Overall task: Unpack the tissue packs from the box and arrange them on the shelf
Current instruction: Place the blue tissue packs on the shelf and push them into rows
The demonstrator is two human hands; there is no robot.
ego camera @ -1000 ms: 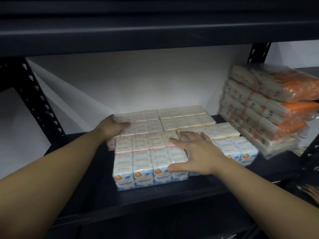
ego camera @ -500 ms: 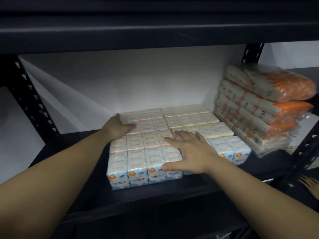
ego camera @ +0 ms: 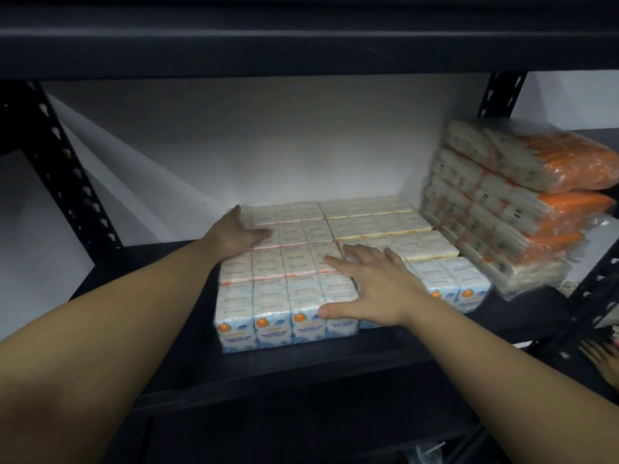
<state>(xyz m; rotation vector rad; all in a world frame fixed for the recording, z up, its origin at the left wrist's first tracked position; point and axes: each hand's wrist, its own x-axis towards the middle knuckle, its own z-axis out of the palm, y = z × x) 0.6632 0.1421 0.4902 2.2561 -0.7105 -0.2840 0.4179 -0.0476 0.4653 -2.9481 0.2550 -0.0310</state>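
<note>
Head cam: the tissue packs are laid flat in rows on the shelf. Left hand is pressed flat on the back row and right hand is spread over the front, nothing gripped, probably so the block gets squared up.

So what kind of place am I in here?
Likely a stockroom or shop storage area: a black metal shelf with perforated uprights, bulk blue tissue packs, and a stack of orange-wrapped bundles beside them.
</note>
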